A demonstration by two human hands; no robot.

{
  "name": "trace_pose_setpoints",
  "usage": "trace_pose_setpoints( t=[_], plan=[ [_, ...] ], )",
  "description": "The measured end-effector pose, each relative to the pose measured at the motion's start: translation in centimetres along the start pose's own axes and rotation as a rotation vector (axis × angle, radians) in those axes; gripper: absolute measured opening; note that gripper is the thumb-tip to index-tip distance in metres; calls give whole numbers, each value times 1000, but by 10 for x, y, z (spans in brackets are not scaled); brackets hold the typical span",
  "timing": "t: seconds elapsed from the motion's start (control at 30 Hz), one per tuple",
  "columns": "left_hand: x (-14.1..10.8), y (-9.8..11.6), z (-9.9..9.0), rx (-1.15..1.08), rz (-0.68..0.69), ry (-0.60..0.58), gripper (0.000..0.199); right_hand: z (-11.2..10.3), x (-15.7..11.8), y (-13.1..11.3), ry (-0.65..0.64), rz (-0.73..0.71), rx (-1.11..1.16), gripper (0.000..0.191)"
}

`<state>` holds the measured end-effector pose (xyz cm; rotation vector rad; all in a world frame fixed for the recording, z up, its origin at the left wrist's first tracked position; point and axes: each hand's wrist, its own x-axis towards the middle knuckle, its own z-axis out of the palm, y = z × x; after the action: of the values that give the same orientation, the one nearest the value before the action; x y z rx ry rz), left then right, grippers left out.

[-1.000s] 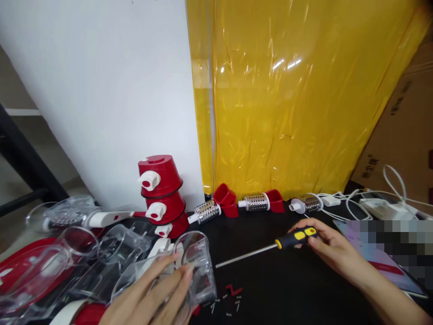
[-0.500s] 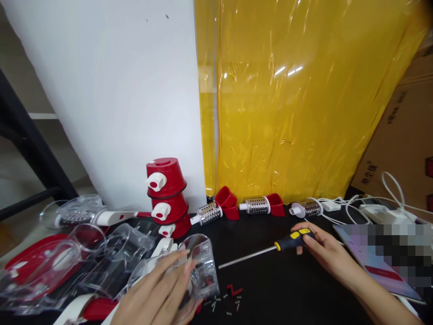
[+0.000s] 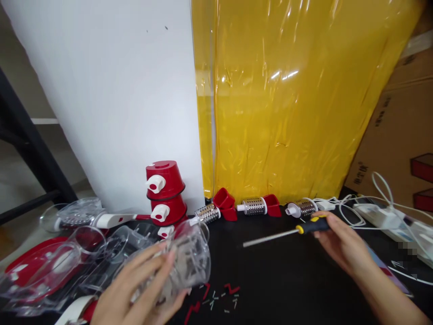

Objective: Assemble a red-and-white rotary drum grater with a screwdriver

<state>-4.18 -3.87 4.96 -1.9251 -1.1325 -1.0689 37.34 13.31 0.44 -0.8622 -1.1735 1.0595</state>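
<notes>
My left hand (image 3: 145,282) is closed around a clear plastic housing (image 3: 194,257), tilted and raised a little off the black table. Its lower parts are blurred and partly hidden by my fingers. In my right hand (image 3: 341,243) is a screwdriver (image 3: 313,224) with a dark handle and yellow patches, gripped by the handle. Its metal shaft points left toward the housing, with the tip apart from it. Below the housing lie several loose screws (image 3: 212,300) and small red zigzag plastic pieces (image 3: 232,289).
Red bases (image 3: 165,180) with white knobs are stacked at the back. Metal grater drums (image 3: 255,206) and red pushers (image 3: 272,205) line the back edge. Clear parts and a red tray (image 3: 64,266) crowd the left. A tablet (image 3: 389,271), cables and a power strip (image 3: 389,214) lie right.
My left hand has lifted and tilted the clear housing, moving it slightly left and uncovering more red pieces. The screwdriver in my right hand has moved right and up, away from the housing.
</notes>
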Motion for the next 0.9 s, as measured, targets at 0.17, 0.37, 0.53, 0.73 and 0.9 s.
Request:
trace_pose_setpoints(
  t=[0.17,0.37,0.53,0.73,0.9],
  plan=[
    [24,-9,14,-106,-428,36,57,-9,7,-2,198,-110,15,26],
    [43,-6,99,-743,-790,-110,46,0,2,10,208,-81,-86,22],
    [56,19,168,-988,-916,-133,56,4,0,17,187,-81,-220,24],
    [63,47,212,-1097,-803,-211,61,8,0,13,180,-82,-252,25],
    [62,60,236,-1153,-753,-251,62,7,0,17,170,-64,-267,25]
  ],
)
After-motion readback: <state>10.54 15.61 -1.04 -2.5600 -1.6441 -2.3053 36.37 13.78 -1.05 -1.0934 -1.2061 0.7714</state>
